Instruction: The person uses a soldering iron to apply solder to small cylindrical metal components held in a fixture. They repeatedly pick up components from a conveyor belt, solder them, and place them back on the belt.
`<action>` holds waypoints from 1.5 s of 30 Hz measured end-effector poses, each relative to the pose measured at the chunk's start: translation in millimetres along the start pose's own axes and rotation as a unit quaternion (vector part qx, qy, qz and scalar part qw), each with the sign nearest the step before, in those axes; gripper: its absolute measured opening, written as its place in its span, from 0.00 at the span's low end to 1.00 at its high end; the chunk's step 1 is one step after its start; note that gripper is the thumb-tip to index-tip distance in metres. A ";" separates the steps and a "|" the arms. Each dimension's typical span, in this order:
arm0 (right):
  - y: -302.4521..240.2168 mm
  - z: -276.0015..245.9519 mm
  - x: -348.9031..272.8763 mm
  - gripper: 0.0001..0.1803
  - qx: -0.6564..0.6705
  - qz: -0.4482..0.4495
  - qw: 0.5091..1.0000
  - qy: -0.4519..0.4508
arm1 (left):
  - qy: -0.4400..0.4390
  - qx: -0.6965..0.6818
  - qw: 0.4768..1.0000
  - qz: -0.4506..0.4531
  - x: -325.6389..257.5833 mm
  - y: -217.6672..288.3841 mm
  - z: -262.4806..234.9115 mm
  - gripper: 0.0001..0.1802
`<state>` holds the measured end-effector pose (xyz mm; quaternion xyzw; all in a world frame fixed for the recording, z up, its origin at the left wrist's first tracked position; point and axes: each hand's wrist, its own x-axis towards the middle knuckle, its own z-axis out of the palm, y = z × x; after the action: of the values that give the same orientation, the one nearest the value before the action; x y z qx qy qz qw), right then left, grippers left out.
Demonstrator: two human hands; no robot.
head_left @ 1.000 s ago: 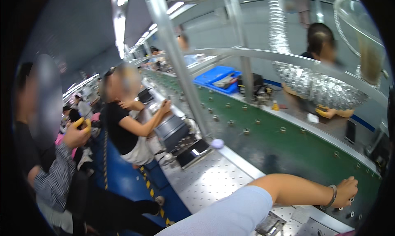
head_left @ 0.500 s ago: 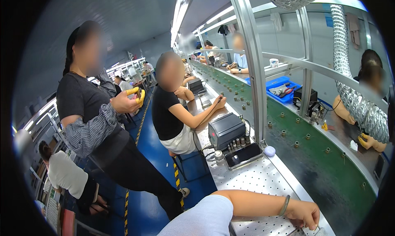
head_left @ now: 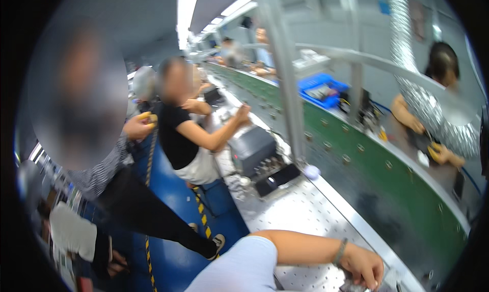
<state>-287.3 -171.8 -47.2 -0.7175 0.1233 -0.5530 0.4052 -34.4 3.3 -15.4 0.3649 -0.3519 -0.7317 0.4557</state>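
My left hand (head_left: 362,267) is at the lower right, at the end of my bent forearm, with a bracelet (head_left: 340,252) round the wrist. Its fingers curl downward and press together; what they hold, if anything, is hidden and blurred. Just below them, a small greyish metal thing (head_left: 351,285) shows in part on the perforated metal worktop (head_left: 300,218). Nothing of my right hand shows.
A dark box-shaped device (head_left: 254,150) and a black phone (head_left: 277,180) stand on the worktop, a pale round object (head_left: 311,172) beside them. A green conveyor (head_left: 367,164) carries several small metal parts. Co-workers sit along both sides; one person stands at left.
The view has shifted and blurred, so the bench sits further left. My left hand appears slightly further left, its fingers still curled. The standing person's hands appear lower in the picture.
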 end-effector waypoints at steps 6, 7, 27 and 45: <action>-62.5 41.1 8.4 0.08 0.080 0.174 0.981 -0.031 | -0.045 -0.026 0.999 -0.002 -7.0 -6.0 -28.7 0.12; -65.6 42.8 9.1 0.08 0.101 0.182 0.978 -0.031 | -0.009 -0.031 0.999 -0.014 -6.7 1.0 -24.1 0.12; -61.2 45.9 8.8 0.09 0.193 0.175 0.957 -0.127 | 0.020 -0.038 0.999 -0.021 -9.8 12.4 -15.5 0.15; -53.9 44.3 13.8 0.12 0.198 0.138 0.956 -0.165 | 0.023 -0.061 0.998 -0.027 -9.2 11.1 -16.8 0.14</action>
<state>-257.4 -126.1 -1.6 -0.6798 0.0403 -0.3795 0.6263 -12.5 5.0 -12.2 0.3626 -0.2865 -0.7550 0.4653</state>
